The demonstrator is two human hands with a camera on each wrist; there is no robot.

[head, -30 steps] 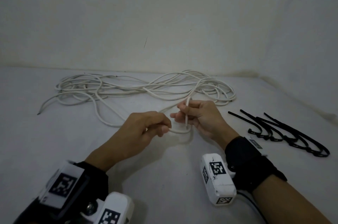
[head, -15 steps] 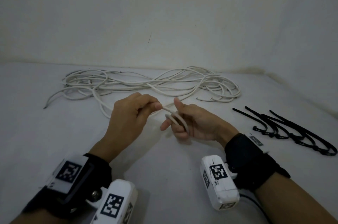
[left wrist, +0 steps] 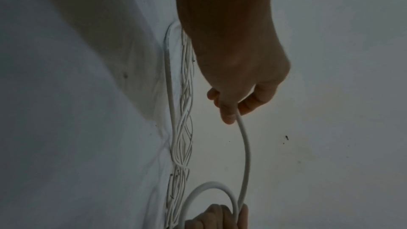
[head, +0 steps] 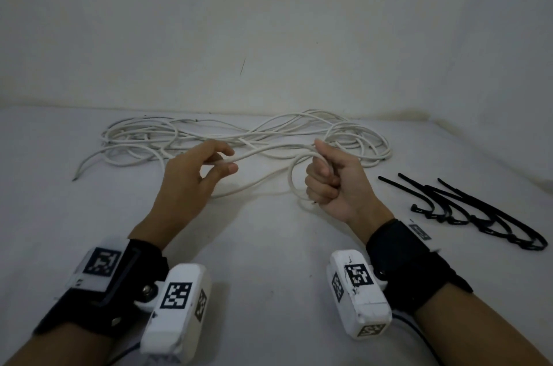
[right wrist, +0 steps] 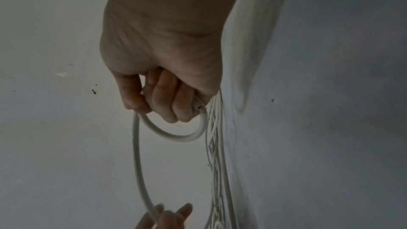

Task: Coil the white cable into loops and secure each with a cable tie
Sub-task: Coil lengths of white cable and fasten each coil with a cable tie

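Your right hand (head: pixel 335 180) fists the first small loop, left hand (head: pixel 197 174) pinching white cable (head: pixel 269 150); overpulling could collapse it

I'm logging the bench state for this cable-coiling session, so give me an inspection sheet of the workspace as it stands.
Surface: white table, bare near the wrists.
Job's things: white cable, mostly a loose tangle at the back; one small loop formed at the right hand. Black cable ties lie in a pile at the right, unused.
Clutter: nothing seen.
Grippers: left hand pinches the cable strand between thumb and fingers; right hand grips the loop in a closed fist.
Cables: one strand spans between the two hands; a loose end lies at the left.
Surroundings: plain white wall behind the table.
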